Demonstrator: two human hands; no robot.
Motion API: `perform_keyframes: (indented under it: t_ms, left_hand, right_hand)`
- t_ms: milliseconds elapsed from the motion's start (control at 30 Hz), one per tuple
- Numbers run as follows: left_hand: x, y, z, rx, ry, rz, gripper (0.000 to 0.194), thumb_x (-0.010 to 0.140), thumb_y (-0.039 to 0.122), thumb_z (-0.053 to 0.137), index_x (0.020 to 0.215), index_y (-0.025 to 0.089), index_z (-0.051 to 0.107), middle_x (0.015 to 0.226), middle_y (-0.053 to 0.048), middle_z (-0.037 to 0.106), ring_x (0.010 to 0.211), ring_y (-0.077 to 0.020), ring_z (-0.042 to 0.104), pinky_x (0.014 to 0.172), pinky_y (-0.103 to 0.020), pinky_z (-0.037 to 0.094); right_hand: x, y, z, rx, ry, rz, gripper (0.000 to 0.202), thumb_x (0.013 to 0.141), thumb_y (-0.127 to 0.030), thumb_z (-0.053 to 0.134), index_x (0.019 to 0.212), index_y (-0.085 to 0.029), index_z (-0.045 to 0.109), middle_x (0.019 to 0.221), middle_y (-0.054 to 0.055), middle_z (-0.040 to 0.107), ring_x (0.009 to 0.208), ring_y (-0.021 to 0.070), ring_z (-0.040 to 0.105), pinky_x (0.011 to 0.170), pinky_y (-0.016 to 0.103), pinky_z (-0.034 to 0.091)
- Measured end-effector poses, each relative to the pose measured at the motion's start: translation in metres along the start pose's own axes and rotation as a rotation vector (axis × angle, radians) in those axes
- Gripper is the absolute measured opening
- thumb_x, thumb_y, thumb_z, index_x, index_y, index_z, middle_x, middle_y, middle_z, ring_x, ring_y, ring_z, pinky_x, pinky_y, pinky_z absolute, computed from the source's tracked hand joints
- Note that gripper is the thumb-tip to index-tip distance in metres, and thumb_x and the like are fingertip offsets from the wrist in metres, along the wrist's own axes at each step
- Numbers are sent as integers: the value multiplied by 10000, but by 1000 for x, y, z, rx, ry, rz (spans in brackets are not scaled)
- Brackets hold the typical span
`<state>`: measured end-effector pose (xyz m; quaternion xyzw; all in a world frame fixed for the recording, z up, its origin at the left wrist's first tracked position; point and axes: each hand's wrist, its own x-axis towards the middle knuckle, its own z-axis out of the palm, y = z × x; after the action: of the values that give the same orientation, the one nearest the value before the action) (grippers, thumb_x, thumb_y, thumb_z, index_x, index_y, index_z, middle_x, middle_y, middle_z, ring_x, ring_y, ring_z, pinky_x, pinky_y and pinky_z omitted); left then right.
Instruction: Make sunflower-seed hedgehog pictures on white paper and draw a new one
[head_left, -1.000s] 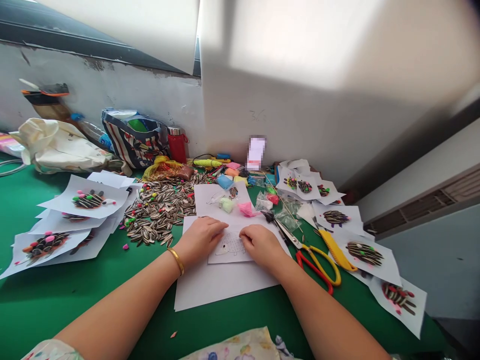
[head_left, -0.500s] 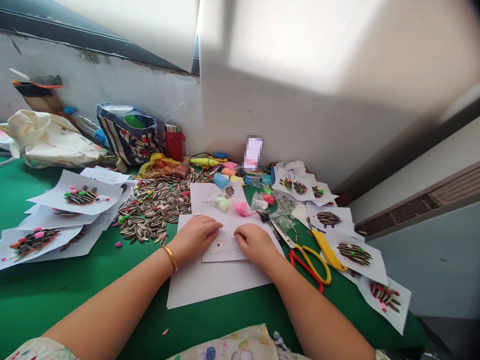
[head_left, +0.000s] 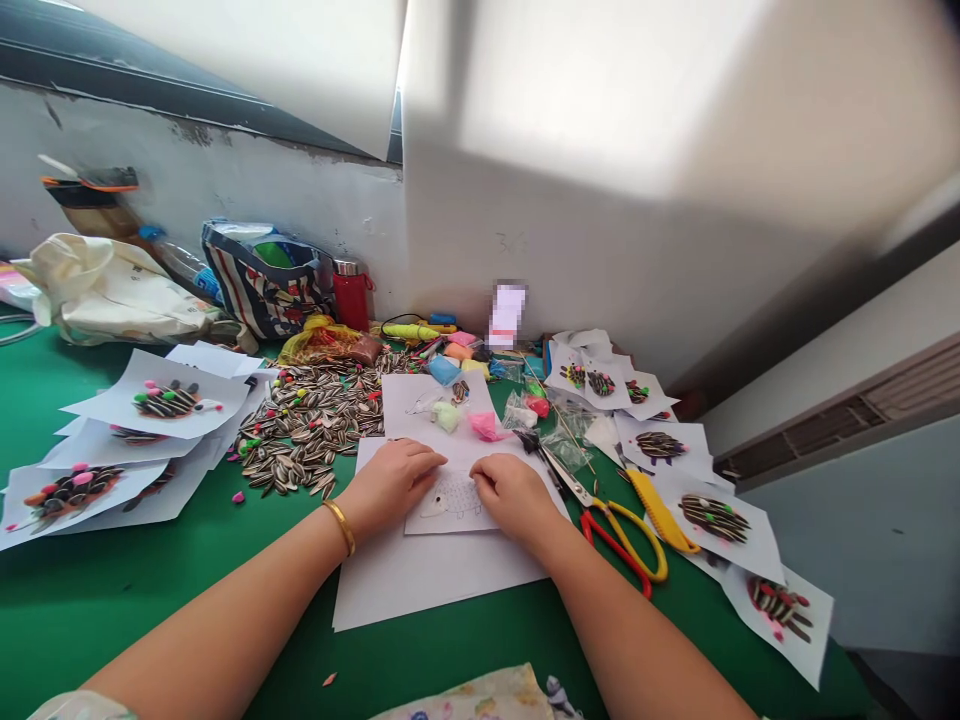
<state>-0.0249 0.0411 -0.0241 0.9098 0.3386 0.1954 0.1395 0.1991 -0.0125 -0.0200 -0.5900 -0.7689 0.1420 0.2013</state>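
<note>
A small sheet with a hedgehog drawing [head_left: 455,503] lies on a larger white sheet of paper [head_left: 442,580]. My left hand [head_left: 391,486] rests on the drawing's left side, palm down with fingers stretched out. On the opposite side, my right hand [head_left: 517,498] has its fingers curled and thumb pressed to the index finger over the sheet's edge. Whatever it may pinch is hidden. Just beyond the hands, pink clay [head_left: 487,427] and pale green clay [head_left: 446,415] in wrappers sit on another paper [head_left: 405,395].
Sunflower seeds [head_left: 307,425] are heaped at the left behind my hand. Scissors [head_left: 619,535] and a yellow cutter [head_left: 661,512] lie right of my right forearm. Seed-covered hedgehog pictures [head_left: 169,400] are stacked left, with more pictures [head_left: 716,520] along the right edge. A red flask [head_left: 351,298] stands behind.
The view has tilted slightly, so the scene sits a little lower. Both hands stay in nearly the same place on the hedgehog drawing.
</note>
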Motion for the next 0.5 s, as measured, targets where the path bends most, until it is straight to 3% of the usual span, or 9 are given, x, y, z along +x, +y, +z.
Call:
perform_keyframes:
  t_ms: [500]
  left_hand:
    - [1,3,-2,-5,7,8,244,930,255,543,1112,216,701,1063,-93,713,997,-231,637,896,-381,494]
  right_hand:
    - [0,2,-2,10,13,19,182,890,-138,532,911,-210,697,931,30,715,921,180,612,824,282,423]
